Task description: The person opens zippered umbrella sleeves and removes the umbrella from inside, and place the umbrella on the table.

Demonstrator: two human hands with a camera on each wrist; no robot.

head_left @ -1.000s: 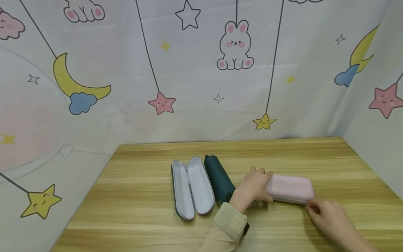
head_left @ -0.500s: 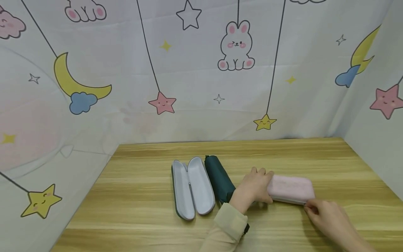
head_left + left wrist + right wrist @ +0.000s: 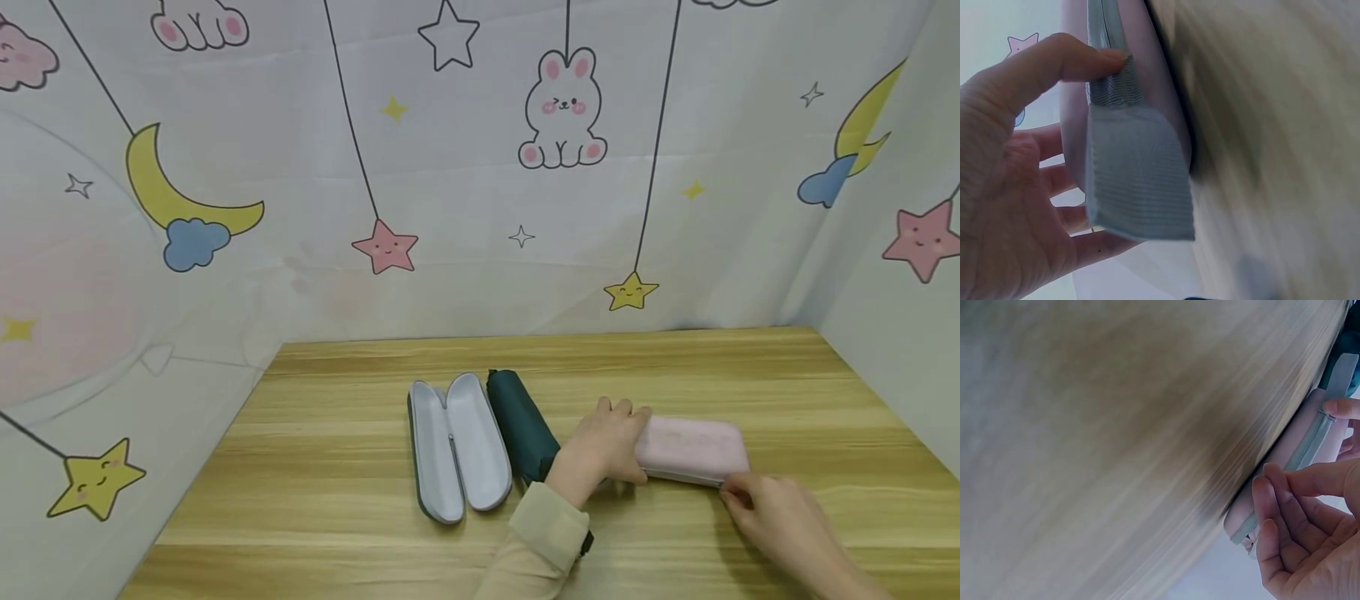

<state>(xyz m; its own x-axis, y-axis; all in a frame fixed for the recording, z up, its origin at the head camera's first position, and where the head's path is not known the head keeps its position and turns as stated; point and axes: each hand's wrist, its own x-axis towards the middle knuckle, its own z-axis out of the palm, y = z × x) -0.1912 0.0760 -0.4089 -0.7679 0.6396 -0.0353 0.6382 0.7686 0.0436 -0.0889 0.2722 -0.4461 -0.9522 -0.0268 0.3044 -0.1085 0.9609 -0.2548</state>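
A pale pink zip case (image 3: pixel 693 450) lies on the table, right of centre. My left hand (image 3: pixel 611 442) grips its left end, the thumb pressing on the grey zip tape beside a wide ribbed fabric tab (image 3: pixel 1138 175). At the front edge, near the right corner, my right hand (image 3: pixel 780 508) pinches at the zip (image 3: pixel 1310 440) between thumb and fingertips; the zip pull itself is hidden by the fingers. In the right wrist view, the zip edges stand slightly apart at the case's right end, behind the pinching fingers.
A dark green case (image 3: pixel 480 442) with pale grey lining lies spread open at the left. Between it and my left forearm is a dark green folded umbrella (image 3: pixel 525 425), its near end hidden. A printed curtain (image 3: pixel 465 167) hangs behind the wooden table (image 3: pixel 322 467).
My right hand has slid slightly left along the front edge of the pink case. My left hand keeps its grip, and the case has stayed in nearly the same place.
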